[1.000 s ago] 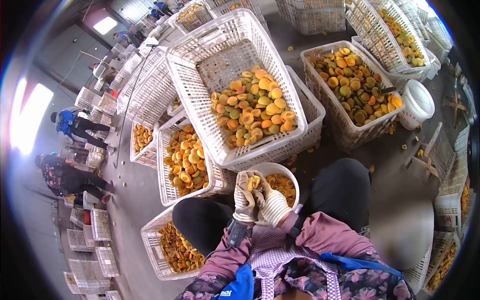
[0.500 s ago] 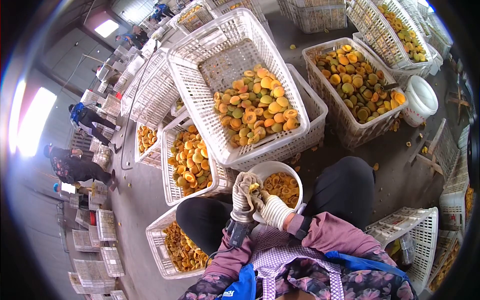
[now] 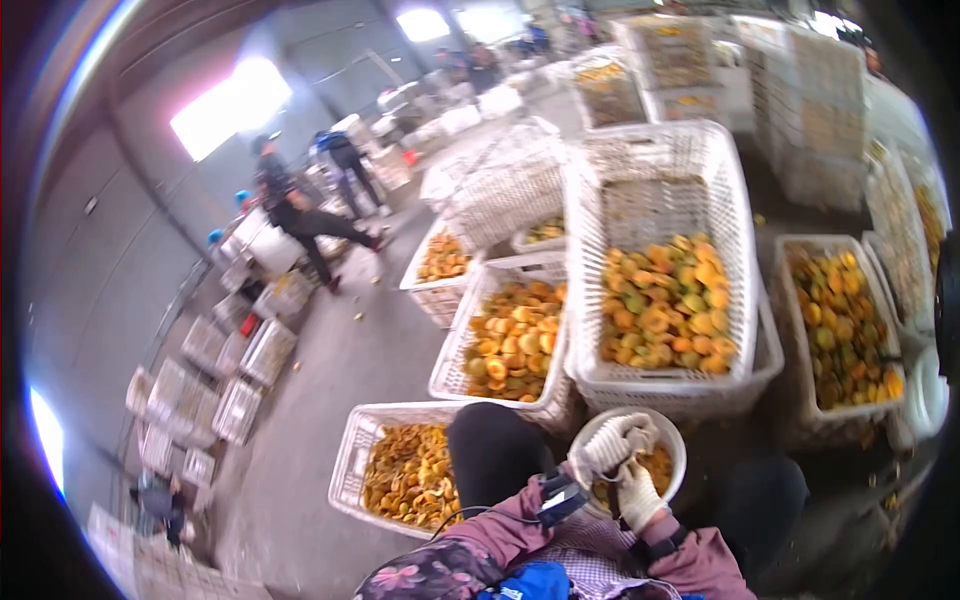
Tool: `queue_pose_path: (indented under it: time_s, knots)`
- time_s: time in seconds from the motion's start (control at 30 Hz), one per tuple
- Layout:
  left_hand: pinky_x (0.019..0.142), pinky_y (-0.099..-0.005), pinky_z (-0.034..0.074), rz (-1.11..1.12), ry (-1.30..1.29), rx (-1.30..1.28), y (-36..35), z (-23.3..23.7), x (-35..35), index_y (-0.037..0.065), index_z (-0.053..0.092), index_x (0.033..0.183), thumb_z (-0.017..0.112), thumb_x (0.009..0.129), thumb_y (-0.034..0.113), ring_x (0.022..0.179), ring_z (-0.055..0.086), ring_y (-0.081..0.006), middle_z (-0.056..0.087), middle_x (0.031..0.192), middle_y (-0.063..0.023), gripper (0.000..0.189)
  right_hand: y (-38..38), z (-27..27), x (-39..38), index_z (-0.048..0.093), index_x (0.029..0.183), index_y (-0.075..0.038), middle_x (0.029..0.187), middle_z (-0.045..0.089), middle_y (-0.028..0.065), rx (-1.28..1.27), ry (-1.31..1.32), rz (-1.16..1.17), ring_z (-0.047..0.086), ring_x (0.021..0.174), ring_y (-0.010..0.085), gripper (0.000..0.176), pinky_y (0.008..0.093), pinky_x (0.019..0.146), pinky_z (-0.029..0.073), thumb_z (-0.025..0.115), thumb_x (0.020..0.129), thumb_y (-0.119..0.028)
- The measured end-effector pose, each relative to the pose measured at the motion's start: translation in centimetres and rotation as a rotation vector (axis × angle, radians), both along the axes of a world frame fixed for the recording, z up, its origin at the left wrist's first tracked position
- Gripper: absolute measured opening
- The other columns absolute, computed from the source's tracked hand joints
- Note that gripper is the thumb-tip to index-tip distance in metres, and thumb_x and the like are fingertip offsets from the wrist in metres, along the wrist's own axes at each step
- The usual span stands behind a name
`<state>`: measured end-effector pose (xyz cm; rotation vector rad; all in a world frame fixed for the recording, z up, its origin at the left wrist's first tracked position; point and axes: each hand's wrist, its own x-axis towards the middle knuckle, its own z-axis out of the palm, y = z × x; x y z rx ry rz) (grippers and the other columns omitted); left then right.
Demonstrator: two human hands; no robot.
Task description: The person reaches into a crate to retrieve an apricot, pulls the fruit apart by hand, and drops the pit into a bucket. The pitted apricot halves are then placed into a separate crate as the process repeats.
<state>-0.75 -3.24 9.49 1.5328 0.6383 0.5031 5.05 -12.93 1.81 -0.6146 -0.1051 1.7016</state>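
Observation:
My left hand (image 3: 612,445), in a worn pale knitted glove, is closed above a white bucket (image 3: 676,440) between my knees. My right hand (image 3: 638,494), also gloved, is closed just below it, and the two meet at the fingers. Whatever lies between them is hidden and blurred. Inside the bucket are brownish-orange fruit pieces (image 3: 657,466). Directly beyond the bucket stands a white plastic crate (image 3: 668,378), tilted toward me on another crate, with halved apricots (image 3: 665,305) gathered at its near end.
To the left are a crate of apricot halves (image 3: 515,338) and a crate of darker dried-looking pieces (image 3: 412,472). Another full crate (image 3: 840,330) and a second white bucket (image 3: 925,395) stand at right. A person in dark clothes (image 3: 295,205) is walking at the left; stacked crates (image 3: 815,115) rise behind.
My view has swung left and up, so the crates and bucket appear farther right. A yellow fruit piece visible at my left fingers earlier no longer shows. Both hands remain together over the bucket.

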Motion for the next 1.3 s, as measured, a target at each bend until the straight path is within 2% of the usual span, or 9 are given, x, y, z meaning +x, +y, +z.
queue_pose_path:
  time_s: [0.1,0.23,0.47,0.63,0.77,1.03,1.13,1.23,1.3]
  knots:
    - [0.063,-0.0229,0.045,-0.044,-0.060,-0.412,0.4,1.1,-0.2,0.003,0.058,0.086,0.051,0.086,0.013,0.066,0.055,-0.0102,0.056,0.069,-0.0007,0.013,-1.0,4.8,2.0,0.054,0.090,-0.014,0.067,0.052,0.0014,0.067,-0.338,0.256,0.050,0.055,0.0155,0.025,0.0285,0.051,0.044,0.046,0.091,-0.037]
    - [0.055,-0.0236,0.044,-0.147,-0.174,-0.003,0.5,4.0,-0.8,0.005,0.055,0.071,0.046,0.089,0.026,0.058,0.054,-0.0128,0.056,0.063,-0.0029,0.029,-1.9,9.5,2.3,0.051,0.078,-0.014,0.047,0.038,-0.0029,-0.024,-0.277,0.403,0.035,0.035,0.0103,0.035,0.0229,0.033,0.028,0.049,0.088,-0.048]
    - [0.065,-0.0323,0.048,0.736,-1.011,-0.643,7.7,6.4,3.7,0.003,0.057,0.097,0.049,0.089,0.022,0.065,0.055,-0.0157,0.059,0.075,-0.0054,0.022,0.7,2.4,1.7,0.052,0.076,-0.014,0.050,0.046,-0.0002,-0.279,-0.335,0.222,0.043,0.036,0.0170,0.029,0.0303,0.034,0.035,0.053,0.086,-0.042]
    - [0.091,-0.0393,0.043,-0.225,0.898,0.713,12.7,-0.9,10.3,0.004,0.053,0.119,0.054,0.079,0.027,0.109,0.054,-0.0314,0.055,0.118,-0.0191,0.046,2.3,0.3,1.8,0.053,0.080,-0.018,0.053,0.048,0.0008,-0.412,-0.499,0.089,0.047,0.039,0.0181,0.021,0.0339,0.035,0.038,0.054,0.085,-0.038]
    - [0.088,-0.0413,0.045,-0.131,1.112,0.549,13.7,-2.8,12.4,0.010,0.055,0.118,0.059,0.073,0.024,0.109,0.055,-0.0303,0.055,0.119,-0.0180,0.048,2.7,0.1,2.0,0.044,0.093,-0.016,0.050,0.047,0.0030,-0.364,-0.318,-0.036,0.045,0.036,0.0195,0.022,0.0338,0.033,0.040,0.058,0.084,-0.030]
    - [0.073,-0.0430,0.047,0.204,0.592,0.566,14.7,-4.7,7.2,0.005,0.060,0.100,0.056,0.073,0.019,0.088,0.060,-0.0375,0.062,0.093,-0.0225,0.031,2.8,-1.8,3.3,0.049,0.092,-0.016,0.057,0.049,0.0022,-0.324,-0.521,-0.078,0.045,0.037,0.0184,0.023,0.0324,0.034,0.039,0.053,0.087,-0.038]
    - [0.076,-0.0244,0.044,0.029,-0.541,-0.275,10.9,-7.0,5.9,0.007,0.050,0.114,0.053,0.089,0.008,0.091,0.053,-0.0136,0.052,0.102,-0.0012,0.025,1.7,6.3,2.8,0.051,0.109,-0.012,0.079,0.057,0.0019,-0.344,-0.604,-0.132,0.054,0.069,0.0123,0.030,0.0236,0.057,0.046,0.054,0.089,-0.033]
    - [0.087,-0.0237,0.043,0.097,-0.297,-0.457,3.0,-1.1,1.9,0.005,0.043,0.123,0.045,0.095,0.018,0.100,0.053,-0.0122,0.053,0.113,-0.0044,0.031,3.2,-0.2,2.5,0.050,0.114,-0.006,0.090,0.058,0.0018,0.128,-0.594,-0.417,0.053,0.080,0.0111,0.030,0.0208,0.068,0.045,0.051,0.091,-0.025]
    - [0.092,-0.0233,0.040,0.166,-0.175,0.144,2.5,-8.3,0.4,0.002,0.042,0.126,0.040,0.096,0.023,0.105,0.053,-0.0126,0.054,0.118,-0.0050,0.036,3.0,-1.1,2.1,0.050,0.114,-0.004,0.094,0.059,0.0021,0.103,-0.552,-0.423,0.054,0.080,0.0125,0.026,0.0226,0.069,0.046,0.048,0.093,-0.019]
